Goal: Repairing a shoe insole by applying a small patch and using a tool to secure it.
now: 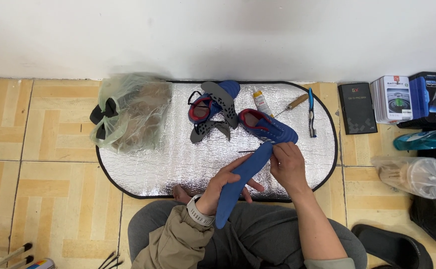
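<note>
My left hand [226, 185] holds the middle of a long blue insole [240, 182], which runs from my lap up toward a blue shoe [268, 127] with a red lining. My right hand [287, 164] pinches the insole's upper end right beside that shoe. A second blue and red shoe [213, 102] lies farther back on the mat, with dark perforated insoles [223, 102] resting across it. Both shoes sit on a silver foil mat [168, 159] with a black border.
A plastic bag [130, 112] of brownish stuff lies at the mat's left. A small glue tube [261, 102], an awl with a wooden handle [293, 104] and a blue tool [311, 112] lie at the right. Boxes [402, 99], bags and a black slipper [395, 246] line the right side.
</note>
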